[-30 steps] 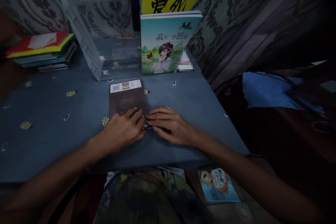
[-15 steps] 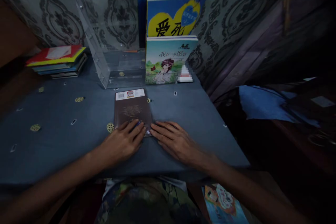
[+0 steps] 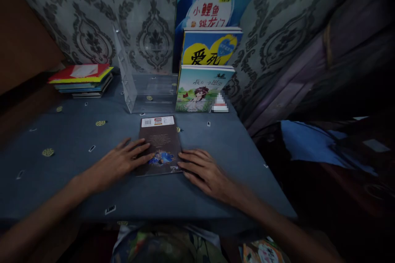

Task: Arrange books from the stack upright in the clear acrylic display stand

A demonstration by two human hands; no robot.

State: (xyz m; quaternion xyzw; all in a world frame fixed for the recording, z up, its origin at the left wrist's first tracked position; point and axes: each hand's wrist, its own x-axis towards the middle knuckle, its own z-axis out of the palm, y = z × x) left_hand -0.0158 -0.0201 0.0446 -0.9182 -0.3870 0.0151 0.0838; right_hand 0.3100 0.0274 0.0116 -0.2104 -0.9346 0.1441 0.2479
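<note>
A thin dark brown book (image 3: 159, 137) lies flat on the grey-blue tablecloth (image 3: 117, 185). Its barcode label is at the far edge, and a blue picture shows near the close edge. My left hand (image 3: 123, 160) rests with fingers stretched over the book's left edge, the fingertips on its cover. At the right edge, my right hand (image 3: 205, 172) lies with fingers extended, the tips touching the book's side near its lower corner. Neither hand is wrapped around anything.
Behind the book stands a clear acrylic rack (image 3: 128, 86), its right part holding several upright books (image 3: 203, 88). A stack of books (image 3: 82, 78) lies at the back left. Blue cloth (image 3: 305, 144) hangs beyond the table's right edge. Another colourful book (image 3: 262, 252) shows below the front edge.
My left hand has slid left from the book's lower part to its left edge, uncovering the blue picture. My right hand stays at the right edge. The camera view has tilted up.
</note>
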